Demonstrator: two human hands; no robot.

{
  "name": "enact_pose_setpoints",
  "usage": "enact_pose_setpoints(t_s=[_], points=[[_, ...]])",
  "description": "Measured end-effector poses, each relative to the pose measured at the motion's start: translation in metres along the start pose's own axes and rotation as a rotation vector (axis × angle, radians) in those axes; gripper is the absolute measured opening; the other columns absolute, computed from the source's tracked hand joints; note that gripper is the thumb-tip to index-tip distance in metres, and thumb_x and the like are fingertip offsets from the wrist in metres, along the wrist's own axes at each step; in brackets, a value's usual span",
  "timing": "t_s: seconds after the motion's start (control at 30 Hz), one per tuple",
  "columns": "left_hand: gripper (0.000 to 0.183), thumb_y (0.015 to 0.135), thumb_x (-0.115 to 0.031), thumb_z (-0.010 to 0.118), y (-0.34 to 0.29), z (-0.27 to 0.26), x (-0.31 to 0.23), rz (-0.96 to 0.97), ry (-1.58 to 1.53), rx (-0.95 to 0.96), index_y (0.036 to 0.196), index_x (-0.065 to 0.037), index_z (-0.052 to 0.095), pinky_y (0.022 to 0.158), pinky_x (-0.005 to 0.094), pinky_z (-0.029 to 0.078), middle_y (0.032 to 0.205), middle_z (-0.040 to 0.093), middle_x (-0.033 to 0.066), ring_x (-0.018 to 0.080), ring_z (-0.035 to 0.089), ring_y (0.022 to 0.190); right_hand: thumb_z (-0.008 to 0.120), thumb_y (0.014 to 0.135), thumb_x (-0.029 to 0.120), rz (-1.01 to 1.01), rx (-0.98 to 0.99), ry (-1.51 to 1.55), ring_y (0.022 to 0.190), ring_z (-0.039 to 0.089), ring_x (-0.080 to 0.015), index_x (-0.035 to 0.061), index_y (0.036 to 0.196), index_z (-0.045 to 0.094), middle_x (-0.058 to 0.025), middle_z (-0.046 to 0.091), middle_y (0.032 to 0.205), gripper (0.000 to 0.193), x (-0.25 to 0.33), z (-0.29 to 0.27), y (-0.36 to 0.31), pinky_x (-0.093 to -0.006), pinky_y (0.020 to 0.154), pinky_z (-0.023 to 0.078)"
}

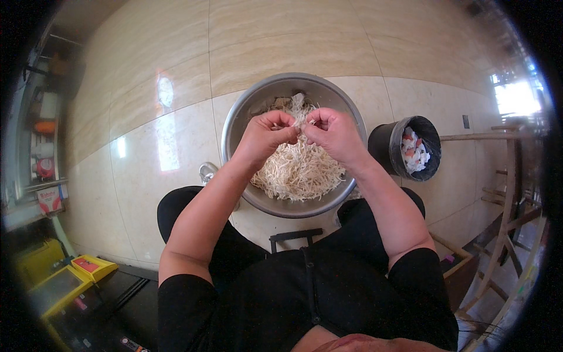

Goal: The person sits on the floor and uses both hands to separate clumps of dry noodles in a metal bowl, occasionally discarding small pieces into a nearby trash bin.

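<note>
A large metal bowl (234,126) stands on the tiled floor between my knees, holding a heap of pale shredded strands (299,173). My left hand (267,136) and my right hand (333,134) meet above the bowl's middle. Both pinch a small pale piece (303,121) between their fingertips. More whitish pieces (296,101) lie at the bowl's far side.
A black bin (387,146) with white and orange scraps stands right of the bowl. A small shiny metal object (206,172) sits by the bowl's left rim. A wooden frame (510,193) rises at right. Yellow boxes (88,267) lie at lower left, shelves at far left.
</note>
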State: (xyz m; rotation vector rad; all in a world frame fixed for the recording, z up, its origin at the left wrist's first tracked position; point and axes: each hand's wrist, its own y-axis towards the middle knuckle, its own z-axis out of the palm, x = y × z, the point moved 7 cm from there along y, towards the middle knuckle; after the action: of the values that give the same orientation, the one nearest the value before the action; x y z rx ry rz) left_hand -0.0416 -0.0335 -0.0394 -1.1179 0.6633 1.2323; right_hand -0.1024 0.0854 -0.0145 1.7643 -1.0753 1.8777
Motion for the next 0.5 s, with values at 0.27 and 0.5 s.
enact_pose_setpoints(t_s=[0.27, 0.5], points=[[0.009, 0.077, -0.001, 0.061, 0.001, 0.002, -0.003, -0.006, -0.008, -0.008, 0.086, -0.002, 0.057, 0.066, 0.0244, 0.048, 0.077, 0.06, 0.0035, 0.0123, 0.059, 0.07, 0.061, 0.08, 0.011, 0.026, -0.002, 0.083, 0.063, 0.056, -0.007, -0.0007, 0.088, 0.059, -0.0034, 0.06, 0.073, 0.014, -0.003, -0.001, 0.002, -0.0193, 0.056, 0.045], [0.008, 0.079, -0.004, 0.062, 0.0, -0.005, -0.003, -0.022, -0.061, -0.1, 0.085, -0.003, 0.058, 0.064, 0.0245, 0.048, 0.075, 0.06, 0.0027, 0.0109, 0.058, 0.067, 0.062, 0.082, 0.011, 0.026, -0.022, 0.118, 0.064, 0.055, -0.0069, -0.0004, 0.088, 0.059, -0.0024, 0.059, 0.075, 0.014, -0.003, -0.003, 0.001, -0.0189, 0.058, 0.045]])
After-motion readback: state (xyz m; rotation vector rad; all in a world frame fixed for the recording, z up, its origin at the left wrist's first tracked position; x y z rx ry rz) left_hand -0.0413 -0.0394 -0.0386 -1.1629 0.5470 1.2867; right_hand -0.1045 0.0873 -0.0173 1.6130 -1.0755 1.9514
